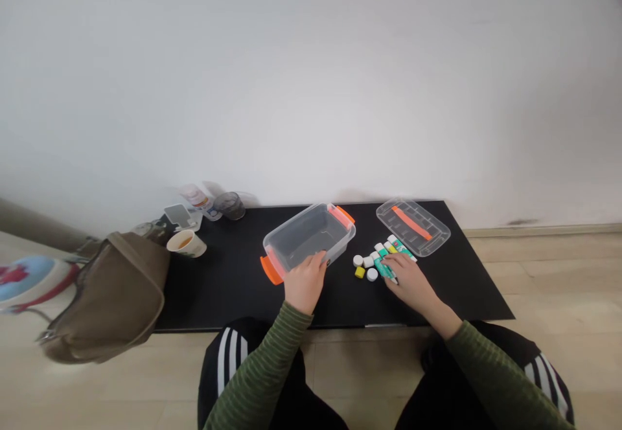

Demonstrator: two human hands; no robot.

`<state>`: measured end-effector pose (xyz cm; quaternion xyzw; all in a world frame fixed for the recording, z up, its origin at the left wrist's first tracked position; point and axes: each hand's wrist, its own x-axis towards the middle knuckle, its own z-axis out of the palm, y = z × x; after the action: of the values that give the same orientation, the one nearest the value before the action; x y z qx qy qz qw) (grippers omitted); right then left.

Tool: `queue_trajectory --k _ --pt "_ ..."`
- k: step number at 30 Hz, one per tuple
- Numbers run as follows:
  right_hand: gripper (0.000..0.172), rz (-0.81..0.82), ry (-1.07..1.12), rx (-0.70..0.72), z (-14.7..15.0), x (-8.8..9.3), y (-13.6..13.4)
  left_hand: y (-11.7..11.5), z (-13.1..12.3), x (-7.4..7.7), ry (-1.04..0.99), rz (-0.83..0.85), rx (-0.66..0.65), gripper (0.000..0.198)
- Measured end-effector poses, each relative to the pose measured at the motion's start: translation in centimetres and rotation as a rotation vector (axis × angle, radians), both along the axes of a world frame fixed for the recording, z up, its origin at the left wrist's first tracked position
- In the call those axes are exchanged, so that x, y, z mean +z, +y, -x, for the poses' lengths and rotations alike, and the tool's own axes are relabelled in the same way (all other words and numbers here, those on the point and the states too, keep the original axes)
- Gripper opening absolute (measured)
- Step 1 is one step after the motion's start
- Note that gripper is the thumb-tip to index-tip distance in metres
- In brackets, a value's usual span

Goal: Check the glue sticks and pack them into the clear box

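Observation:
A clear plastic box (311,232) with orange latches stands on the black mat (233,281). My left hand (305,282) grips its near rim, fingers curled over the edge. To the right lies a row of small tubes (389,252) with white caps and green labels, plus a yellow cap (359,272). My right hand (411,280) rests on the near tubes, fingers bent onto one of them. The box's clear lid (413,226) with an orange strip lies behind the tubes.
A brown bag (114,297) sits at the mat's left edge. Behind it are a paper cup (187,243) with liquid, a dark glass (230,205) and a lying bottle (197,198). A white wall rises right behind the mat.

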<state>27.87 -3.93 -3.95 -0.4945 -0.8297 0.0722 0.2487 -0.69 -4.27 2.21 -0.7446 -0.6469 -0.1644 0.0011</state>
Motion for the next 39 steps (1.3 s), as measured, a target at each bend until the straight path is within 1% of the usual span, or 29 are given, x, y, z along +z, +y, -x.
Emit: queue_trajectory --k 3,7,10,14,17,21,23,26,29,32,33,35,37,39 --pt "0.034 0.020 -0.037 -0.008 -0.4 -0.1 0.0 -0.1 -0.1 -0.1 0.013 -0.007 -0.002 0.030" --pt "0.038 0.047 -0.108 0.054 -0.5 -0.3 -0.4 -0.4 -0.4 -0.5 0.024 -0.052 -0.007 0.030" --pt "0.040 0.070 -0.152 0.102 -0.3 -0.7 -0.7 -0.4 -0.5 -0.7 -0.008 -0.113 -0.042 0.030" --pt "0.043 0.076 -0.171 0.108 0.1 -1.0 -0.9 -0.2 -0.5 -0.9 -0.030 -0.173 -0.080 0.030" --pt "0.044 0.049 -0.170 0.107 1.0 -0.9 -1.1 -0.1 -0.4 -1.0 -0.031 -0.191 -0.100 0.029" --pt "0.048 -0.065 -0.233 0.108 3.4 -1.2 -1.0 0.1 -0.3 -1.2 -0.031 -0.227 -0.121 0.028" --pt "0.048 -0.126 -0.279 0.134 4.6 -2.0 -0.5 0.2 -0.3 -1.3 -0.027 -0.246 -0.128 0.028" --pt "0.047 -0.173 -0.330 0.141 5.9 -4.0 0.6 0.3 -0.2 -1.4 -0.023 -0.262 -0.137 0.028" --pt "0.049 -0.171 -0.356 0.081 6.4 -6.1 1.8 0.4 0.0 -1.7 -0.019 -0.279 -0.139 0.028" --pt "0.050 -0.143 -0.355 0.001 6.8 -7.1 2.6 0.6 0.2 -2.1 -0.002 -0.282 -0.141 0.030" --pt "0.049 -0.133 -0.350 -0.016 6.9 -7.0 2.8 0.6 0.3 -2.2 0.003 -0.277 -0.142 0.030" --pt "0.049 -0.117 -0.330 -0.030 7.2 -6.4 2.8 0.8 0.3 -2.1 -0.003 -0.260 -0.145 0.032" --pt "0.047 -0.112 -0.292 -0.022 7.5 -5.2 2.4 0.9 0.3 -1.8 -0.035 -0.236 -0.141 0.032" --pt "0.041 -0.118 -0.243 0.012 7.7 -3.4 1.5 1.0 0.1 -1.3 -0.087 -0.209 -0.135 0.033"
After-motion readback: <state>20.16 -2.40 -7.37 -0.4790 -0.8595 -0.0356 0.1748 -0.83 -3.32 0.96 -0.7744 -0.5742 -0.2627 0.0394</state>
